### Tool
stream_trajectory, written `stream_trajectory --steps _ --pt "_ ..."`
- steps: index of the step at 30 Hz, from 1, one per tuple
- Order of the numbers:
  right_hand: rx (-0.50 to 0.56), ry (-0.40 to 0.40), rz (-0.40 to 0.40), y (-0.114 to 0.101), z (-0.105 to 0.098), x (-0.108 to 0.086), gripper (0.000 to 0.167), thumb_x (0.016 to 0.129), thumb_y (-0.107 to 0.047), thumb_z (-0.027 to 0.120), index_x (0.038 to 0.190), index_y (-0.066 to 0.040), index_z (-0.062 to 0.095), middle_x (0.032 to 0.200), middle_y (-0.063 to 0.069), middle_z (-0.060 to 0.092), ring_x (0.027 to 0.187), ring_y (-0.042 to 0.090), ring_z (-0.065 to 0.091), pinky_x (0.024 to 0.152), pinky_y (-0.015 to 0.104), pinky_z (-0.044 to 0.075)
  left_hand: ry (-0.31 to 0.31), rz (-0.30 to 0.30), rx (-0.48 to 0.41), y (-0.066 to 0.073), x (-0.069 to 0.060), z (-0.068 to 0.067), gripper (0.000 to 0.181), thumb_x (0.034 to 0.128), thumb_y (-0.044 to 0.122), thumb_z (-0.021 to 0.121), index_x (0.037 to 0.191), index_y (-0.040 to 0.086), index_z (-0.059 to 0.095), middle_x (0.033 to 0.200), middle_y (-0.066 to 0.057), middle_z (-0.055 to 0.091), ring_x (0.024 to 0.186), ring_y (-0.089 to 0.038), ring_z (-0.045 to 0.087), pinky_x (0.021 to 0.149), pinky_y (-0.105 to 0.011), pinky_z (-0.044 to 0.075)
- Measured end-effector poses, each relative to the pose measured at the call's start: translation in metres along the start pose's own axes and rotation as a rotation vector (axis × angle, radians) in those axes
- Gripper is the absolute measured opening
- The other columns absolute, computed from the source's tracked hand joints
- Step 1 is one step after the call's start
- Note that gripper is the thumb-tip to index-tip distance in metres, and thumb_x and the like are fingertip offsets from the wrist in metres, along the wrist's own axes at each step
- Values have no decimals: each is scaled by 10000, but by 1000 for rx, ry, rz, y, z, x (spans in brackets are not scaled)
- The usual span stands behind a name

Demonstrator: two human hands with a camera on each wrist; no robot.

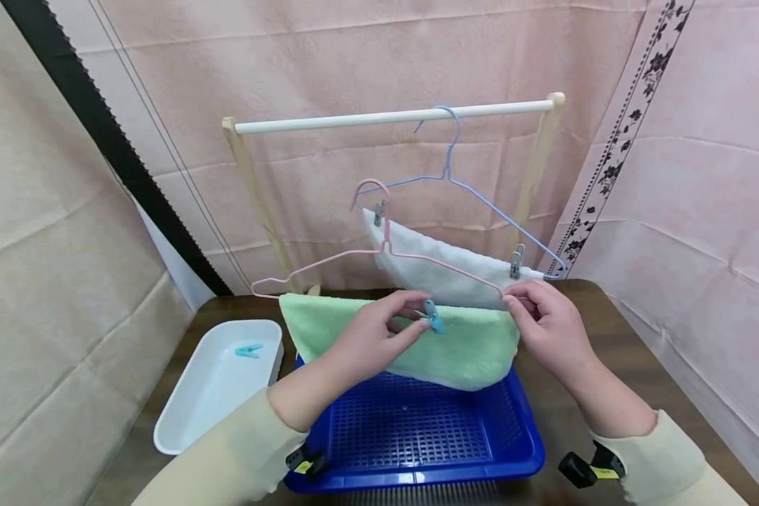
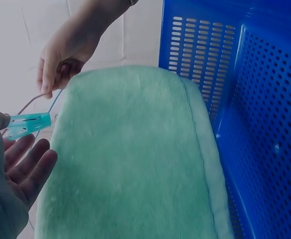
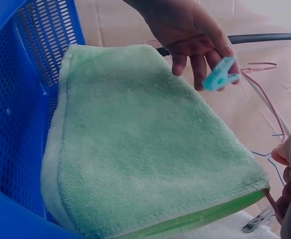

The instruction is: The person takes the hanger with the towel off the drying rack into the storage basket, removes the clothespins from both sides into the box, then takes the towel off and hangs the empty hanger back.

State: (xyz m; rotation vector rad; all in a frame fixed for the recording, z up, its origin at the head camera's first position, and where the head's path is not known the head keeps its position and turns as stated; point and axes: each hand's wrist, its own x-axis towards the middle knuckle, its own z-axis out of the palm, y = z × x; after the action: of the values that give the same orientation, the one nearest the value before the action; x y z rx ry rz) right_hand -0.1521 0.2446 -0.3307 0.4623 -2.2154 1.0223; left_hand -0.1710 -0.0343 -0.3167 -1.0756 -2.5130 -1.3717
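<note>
My left hand [image 1: 373, 334] pinches a turquoise clothespin [image 1: 433, 317] between thumb and fingers, just in front of the green towel's top edge. That green towel [image 1: 468, 355] hangs folded over the lower bar of a pink clothes hanger [image 1: 386, 228]. At the hanger's right corner, my right hand [image 1: 550, 323] grips the wire beside the towel's end. In the left wrist view the clothespin [image 2: 31, 124] is close to the towel but apart from it. From the right wrist, the towel [image 3: 145, 134] shows wide, with the pink wire emerging at its corner.
Below the towel stands a blue perforated basket [image 1: 411, 474]. A white tray [image 1: 192, 393] to the left holds another clothespin [image 1: 249, 351]. Behind, a rack rod [image 1: 341, 121] carries a blue hanger [image 1: 493, 209], with a white towel [image 1: 443, 263] held by metal clips [image 1: 516, 261].
</note>
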Motion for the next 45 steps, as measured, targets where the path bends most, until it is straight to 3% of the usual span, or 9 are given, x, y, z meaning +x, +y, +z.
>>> stream_trajectory --steps 10,25,32,38,45 --pt "-9 4 -1 2 -1 -1 64 905 12 672 932 -37 703 763 -20 499 679 76 433 593 183 352 89 -24 -11 -12 -18 -23 311 986 201 636 1291 152 611 1083 37 685 992 -82 651 758 -282 563" --pt "6 -1 7 1 -2 0 47 909 15 669 934 -10 701 764 -9 496 677 78 430 584 181 351 254 -118 74 -29 -58 -80 309 957 122 660 1264 128 629 1058 -24 680 986 -153 638 752 -294 556" --pt "9 6 -10 0 -2 -1 41 908 8 675 937 0 704 759 -12 494 674 72 423 582 179 343 312 -181 162 -37 -79 -99 321 963 134 641 1282 148 613 1146 -15 655 975 -157 645 751 -253 546" --pt "-7 3 0 5 -3 -2 47 909 9 670 938 -19 694 769 -14 496 675 76 426 584 187 349 364 -184 228 -44 -97 -112 295 967 104 622 1261 130 620 1131 -13 652 1000 -138 627 792 -185 517" --pt "-7 -2 0 7 -3 -2 65 905 24 666 940 -24 691 769 -13 491 672 80 425 581 191 350 366 -253 353 -56 -117 -131 301 962 126 627 1263 117 615 1131 -20 636 1039 -188 608 798 -143 493"
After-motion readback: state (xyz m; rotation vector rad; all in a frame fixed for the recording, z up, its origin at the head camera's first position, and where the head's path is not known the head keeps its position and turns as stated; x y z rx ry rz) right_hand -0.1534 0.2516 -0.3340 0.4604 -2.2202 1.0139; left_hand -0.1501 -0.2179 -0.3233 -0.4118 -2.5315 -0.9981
